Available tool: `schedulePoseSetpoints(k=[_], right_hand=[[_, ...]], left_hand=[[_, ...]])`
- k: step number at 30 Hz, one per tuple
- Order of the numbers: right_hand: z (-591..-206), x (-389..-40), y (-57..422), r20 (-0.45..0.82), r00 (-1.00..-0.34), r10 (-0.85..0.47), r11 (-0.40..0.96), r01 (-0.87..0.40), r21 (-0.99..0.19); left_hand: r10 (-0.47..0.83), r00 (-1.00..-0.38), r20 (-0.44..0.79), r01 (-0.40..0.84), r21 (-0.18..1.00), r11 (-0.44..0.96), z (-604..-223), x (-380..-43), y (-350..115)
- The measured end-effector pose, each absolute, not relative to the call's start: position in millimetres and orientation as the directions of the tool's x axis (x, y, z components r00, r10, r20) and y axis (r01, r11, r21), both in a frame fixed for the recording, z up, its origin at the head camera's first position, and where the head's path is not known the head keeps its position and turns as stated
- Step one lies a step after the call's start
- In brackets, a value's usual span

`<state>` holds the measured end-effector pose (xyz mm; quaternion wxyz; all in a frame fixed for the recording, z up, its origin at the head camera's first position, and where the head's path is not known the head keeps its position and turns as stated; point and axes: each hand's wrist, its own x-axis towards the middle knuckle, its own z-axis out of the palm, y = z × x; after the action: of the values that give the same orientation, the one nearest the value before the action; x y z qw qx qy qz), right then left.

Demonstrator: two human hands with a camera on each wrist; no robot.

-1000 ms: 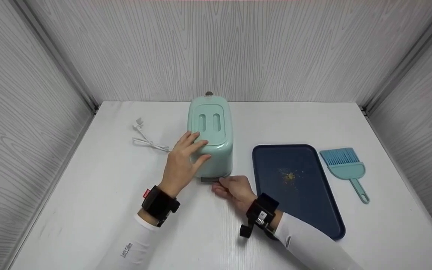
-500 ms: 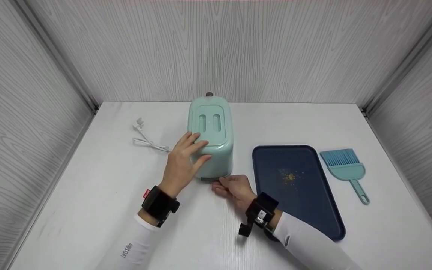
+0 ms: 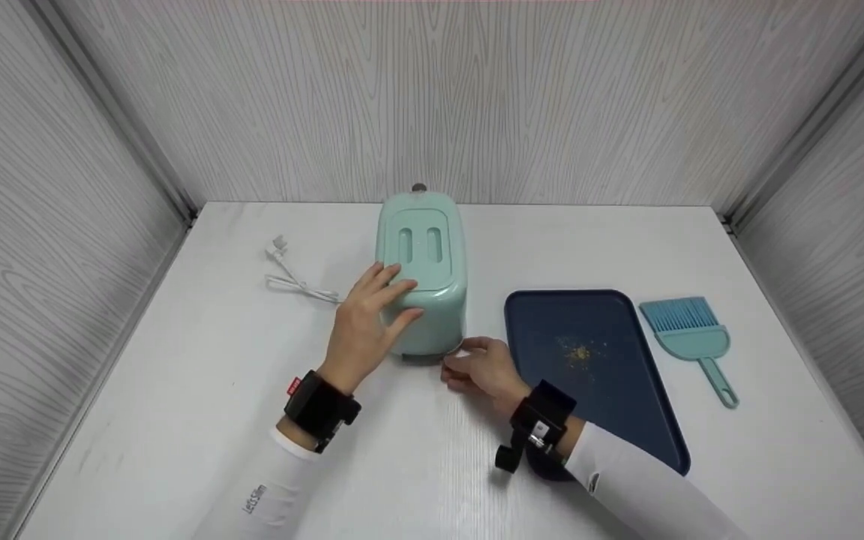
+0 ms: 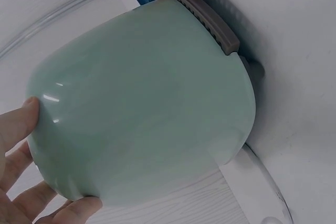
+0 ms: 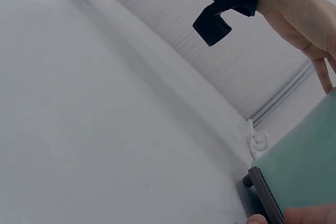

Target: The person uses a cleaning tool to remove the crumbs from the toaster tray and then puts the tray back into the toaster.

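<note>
A mint-green toaster [image 3: 432,315] with a lid stands at the middle of the table. My left hand [image 3: 361,330] rests on its near left top edge, fingers spread and thumb against the end face. At the toaster's foot juts a dark grey ribbed crumb tray handle [image 4: 207,22]. My right hand [image 3: 488,371] is at the near right bottom corner. In the right wrist view its thumb and a fingertip [image 5: 256,219] lie on either side of the handle, pinching its end. The fingertips are partly cut off there. Most of the crumb tray is hidden inside the toaster.
A dark blue tray [image 3: 589,405] with yellowish crumbs [image 3: 579,352] lies to the right, partly under my right forearm. Beyond it sits a teal brush with a dustpan [image 3: 693,341]. The white power cord [image 3: 297,285] lies left of the toaster. Panels wall the table's back and sides.
My right hand has shifted slightly right and away from the middle of the handle towards the toaster's right corner. My left hand and the toaster have stayed in place.
</note>
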<state>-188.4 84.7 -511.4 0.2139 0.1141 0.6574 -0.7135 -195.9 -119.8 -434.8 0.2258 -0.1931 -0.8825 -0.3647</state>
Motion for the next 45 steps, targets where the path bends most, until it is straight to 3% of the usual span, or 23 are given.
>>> schedulePoseSetpoints(k=[25, 31, 39, 45], right_hand=[[-516, -213, 93, -0.218, -0.953, -0.209, 0.329, 0.142, -0.934], [-518, -213, 92, -0.137, -0.962, -0.238, 0.347, 0.047, -0.937], [-521, -215, 91, -0.155, -0.961, -0.227, 0.321, 0.077, -0.944], [-521, -214, 91, -0.122, -0.965, -0.232, 0.363, 0.031, -0.931]], left_hand=[[0.175, -0.821, 0.544, 0.511, 0.561, 0.651, -432, -197, -116], [0.171, -0.823, 0.542, 0.504, 0.558, 0.659, -433, -197, -117], [0.172, -0.825, 0.538, 0.501, 0.555, 0.664, -432, -197, -117], [0.18, -0.811, 0.557, 0.519, 0.542, 0.662, -434, -197, -119]])
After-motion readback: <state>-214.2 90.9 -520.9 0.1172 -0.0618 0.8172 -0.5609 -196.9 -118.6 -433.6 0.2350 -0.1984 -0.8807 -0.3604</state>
